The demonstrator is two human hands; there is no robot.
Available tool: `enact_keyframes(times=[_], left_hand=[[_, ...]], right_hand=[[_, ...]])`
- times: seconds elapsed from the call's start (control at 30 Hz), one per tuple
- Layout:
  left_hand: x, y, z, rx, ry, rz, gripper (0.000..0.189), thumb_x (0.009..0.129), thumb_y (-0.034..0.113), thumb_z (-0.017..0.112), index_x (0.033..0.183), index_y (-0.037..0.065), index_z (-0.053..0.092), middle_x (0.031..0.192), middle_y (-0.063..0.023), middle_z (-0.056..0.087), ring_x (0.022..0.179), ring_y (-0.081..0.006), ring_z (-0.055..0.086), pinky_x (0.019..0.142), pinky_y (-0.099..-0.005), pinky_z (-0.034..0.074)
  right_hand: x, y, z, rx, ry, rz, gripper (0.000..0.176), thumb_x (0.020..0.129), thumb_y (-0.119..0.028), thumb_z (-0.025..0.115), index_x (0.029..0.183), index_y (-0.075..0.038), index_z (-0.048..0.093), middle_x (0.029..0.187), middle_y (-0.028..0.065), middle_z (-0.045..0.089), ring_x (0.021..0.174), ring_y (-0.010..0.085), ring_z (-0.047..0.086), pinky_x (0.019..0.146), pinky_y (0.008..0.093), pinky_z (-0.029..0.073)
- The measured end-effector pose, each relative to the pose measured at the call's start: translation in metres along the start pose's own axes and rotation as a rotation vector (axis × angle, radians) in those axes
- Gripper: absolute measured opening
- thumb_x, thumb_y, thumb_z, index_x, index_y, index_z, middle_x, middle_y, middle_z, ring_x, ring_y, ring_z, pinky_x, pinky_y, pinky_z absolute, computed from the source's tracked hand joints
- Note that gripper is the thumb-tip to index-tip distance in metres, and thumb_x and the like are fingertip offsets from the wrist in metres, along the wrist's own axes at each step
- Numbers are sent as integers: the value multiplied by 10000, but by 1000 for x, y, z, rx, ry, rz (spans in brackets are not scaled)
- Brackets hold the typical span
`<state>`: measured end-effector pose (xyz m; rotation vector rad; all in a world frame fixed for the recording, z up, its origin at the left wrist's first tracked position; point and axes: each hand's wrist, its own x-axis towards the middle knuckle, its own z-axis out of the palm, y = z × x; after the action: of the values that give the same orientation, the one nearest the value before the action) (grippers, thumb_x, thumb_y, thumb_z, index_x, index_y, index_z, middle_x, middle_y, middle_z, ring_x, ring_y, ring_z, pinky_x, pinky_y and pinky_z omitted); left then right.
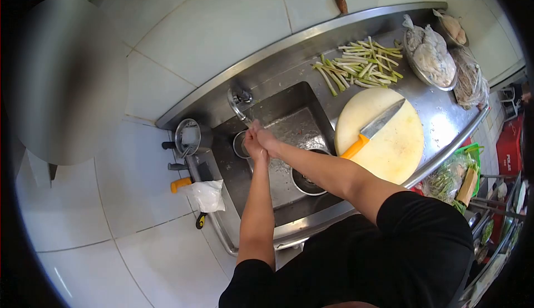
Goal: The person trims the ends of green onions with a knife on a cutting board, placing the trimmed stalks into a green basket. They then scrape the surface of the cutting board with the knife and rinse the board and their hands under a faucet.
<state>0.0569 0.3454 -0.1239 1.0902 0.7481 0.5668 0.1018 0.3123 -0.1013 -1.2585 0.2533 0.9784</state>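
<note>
My left hand and my right hand are pressed against each other just below the spout of the metal faucet. Both are over the left part of the steel sink. Their fingers overlap and blur near the spout, so I cannot make out how they are bent or whether anything is between them. Beside the left hand, a round metal bowl is partly hidden in the basin. Lower right in the sink, a dark round vessel with a pale rim is partly covered by my right forearm.
Right of the sink, a knife with an orange handle lies on a round cutting board. Cut green-white stalks are spread behind it. A bowl with bagged contents stands far right. A pot and white bag are at left.
</note>
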Motion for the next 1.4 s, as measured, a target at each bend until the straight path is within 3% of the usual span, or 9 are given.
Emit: enact_keyframes(times=[0.2,0.3,0.37,0.57,0.77,0.83,0.9,1.17,1.4], left_hand=[[20,-16,11,-29,41,1,191,989,209,520,1088,56,575,1055,-50,634,935,-159,596,806,-294,468],[17,-29,3,-142,-96,16,216,990,194,504,1116,35,577,1100,-64,638,986,-167,593,857,-288,461],[-8,6,25,78,-14,-10,231,979,188,498,1113,19,582,1115,-73,637,980,-170,601,885,-284,449],[-19,10,9,221,69,-312,230,937,218,538,1117,101,620,663,-6,529,525,-143,506,431,-265,410],[-2,13,-3,594,-83,-268,302,941,326,552,1090,75,628,827,-54,606,607,-136,551,495,-312,460],[15,-22,-6,628,-25,83,331,931,308,534,1150,75,622,807,-45,614,592,-131,526,491,-337,434],[-3,15,13,36,-190,-327,204,942,134,498,1144,130,522,707,-23,488,576,-125,489,490,-289,439],[-25,-28,28,139,23,-354,345,910,254,611,1249,188,613,644,8,513,486,-105,432,390,-286,330],[-59,-75,-15,185,-95,-403,412,821,163,606,1226,97,630,725,-48,602,609,-167,544,556,-363,464]], right_hand=[[-20,-24,-18,-40,-137,-194,511,970,-421,467,1227,9,572,1252,174,582,1122,255,560,957,352,426],[-31,-51,-27,-693,213,-206,474,919,-367,546,1213,3,578,1216,165,601,1112,300,562,951,371,438],[-33,-69,-35,-859,312,-684,411,858,-277,626,1169,-9,598,1116,168,626,982,321,602,894,384,468],[-188,-229,-67,-607,211,-1100,186,857,-189,636,976,-48,657,863,113,664,753,231,626,654,329,483],[-279,-348,-132,-698,425,-1429,156,911,-137,580,897,3,647,747,76,662,655,81,550,609,266,451],[-271,-368,-152,-717,387,-1563,174,915,-153,575,886,6,637,763,70,661,657,89,541,629,260,446],[-266,-374,-160,-870,306,-1388,185,908,-170,587,889,9,632,750,91,659,663,101,550,651,274,454],[-243,-261,-152,-1739,-219,-738,224,843,-224,648,949,-29,677,837,173,681,783,325,661,716,373,511],[-218,-154,-157,-1273,-277,-602,232,871,-226,655,988,-26,669,827,92,673,729,166,608,690,315,495]])
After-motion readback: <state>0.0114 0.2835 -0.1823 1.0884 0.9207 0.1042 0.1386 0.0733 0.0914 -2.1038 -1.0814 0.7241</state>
